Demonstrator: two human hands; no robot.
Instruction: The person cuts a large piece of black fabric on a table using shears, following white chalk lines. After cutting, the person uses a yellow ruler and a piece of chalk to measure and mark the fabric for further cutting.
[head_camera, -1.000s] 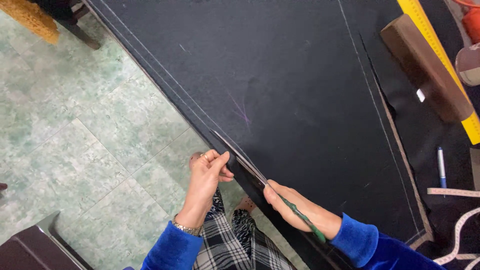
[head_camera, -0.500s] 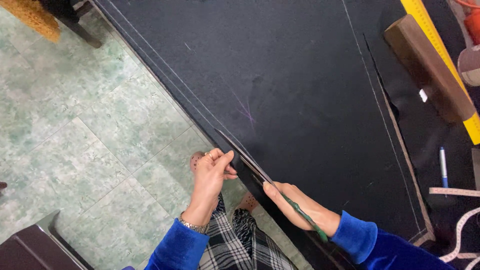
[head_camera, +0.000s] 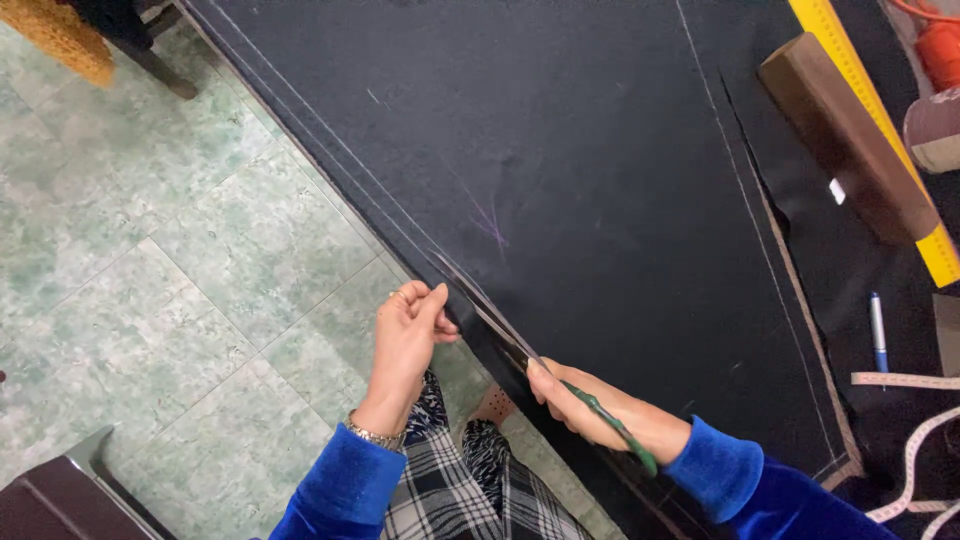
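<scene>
Black cloth (head_camera: 600, 180) edge between both grips.

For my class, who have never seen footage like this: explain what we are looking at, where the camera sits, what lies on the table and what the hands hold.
No machine here: a person's two bare hands, filmed by a camera worn on the head, looking down. A large black cloth marked with chalk lines covers the table. The right hand holds green-handled scissors, blades along the cloth's edge. The left hand pinches the narrow strip at that edge. Farther right lie a brown wooden block, a yellow ruler, a blue pen and a white measuring tape.
</scene>
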